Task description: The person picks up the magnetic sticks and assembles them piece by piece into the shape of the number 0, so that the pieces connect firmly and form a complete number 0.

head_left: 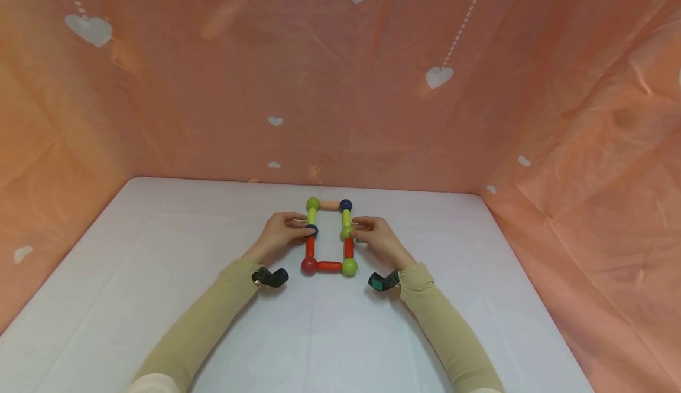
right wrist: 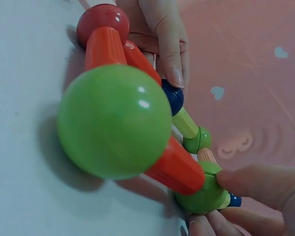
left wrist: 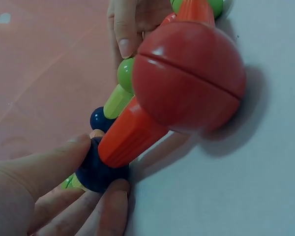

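A rectangular frame of toy rods and balls lies on the white table. My left hand (head_left: 281,232) pinches the dark blue ball (left wrist: 99,169) midway along its left side, thumb on top and fingers beneath. On the opposite side, my right hand (head_left: 376,236) pinches a green ball (right wrist: 206,189) between thumb and fingers. A red ball (head_left: 309,265) and a green ball (head_left: 349,267) form the near corners, joined by a red rod (head_left: 329,266). At the far end, a peach rod (head_left: 329,205) links a green ball (head_left: 313,204) to a dark blue one (head_left: 346,205).
The white tabletop (head_left: 213,346) extends around the toy frame. An orange cloth (head_left: 298,74) printed with pale hearts hangs behind the far table edge and along both sides. Black devices (head_left: 272,277) are strapped at both wrists.
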Available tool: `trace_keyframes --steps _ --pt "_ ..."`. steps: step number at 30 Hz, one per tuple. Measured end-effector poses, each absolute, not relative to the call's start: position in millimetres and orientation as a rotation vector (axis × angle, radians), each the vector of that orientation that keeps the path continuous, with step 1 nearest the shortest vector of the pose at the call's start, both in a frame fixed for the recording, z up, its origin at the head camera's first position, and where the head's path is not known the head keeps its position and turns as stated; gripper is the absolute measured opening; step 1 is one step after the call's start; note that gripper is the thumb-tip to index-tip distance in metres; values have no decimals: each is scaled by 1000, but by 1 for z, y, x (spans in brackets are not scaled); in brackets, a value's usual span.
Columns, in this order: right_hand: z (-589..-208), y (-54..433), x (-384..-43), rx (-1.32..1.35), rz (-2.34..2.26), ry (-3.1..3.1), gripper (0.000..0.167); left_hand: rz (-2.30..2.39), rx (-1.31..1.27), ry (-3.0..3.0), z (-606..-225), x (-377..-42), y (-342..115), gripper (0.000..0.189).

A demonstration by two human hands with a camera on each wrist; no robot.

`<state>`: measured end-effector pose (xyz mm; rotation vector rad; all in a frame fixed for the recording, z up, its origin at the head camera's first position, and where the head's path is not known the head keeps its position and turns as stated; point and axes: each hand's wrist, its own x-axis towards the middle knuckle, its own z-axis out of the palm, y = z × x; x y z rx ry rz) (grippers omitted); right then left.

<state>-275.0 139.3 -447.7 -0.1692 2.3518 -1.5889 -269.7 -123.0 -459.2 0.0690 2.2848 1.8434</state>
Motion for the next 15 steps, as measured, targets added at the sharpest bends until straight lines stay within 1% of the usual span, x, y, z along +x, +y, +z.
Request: trace_keyframes --steps 3,7,11,15 --pt "-447 143 -272 -173 -1646 2316 50 1844 103 2278 -459 -267 -128 50" --pt "-440 156 -268 -251 -1607 2394 53 1803 124 2342 -456 -263 -144 47" --pt "-433 174 -265 -377 -1418 2633 57 1655 192 2581 -449 -264 -167 48" --pt "-428 189 -266 -490 -1131 2919 59 1411 355 2898 -439 -266 -191 49"
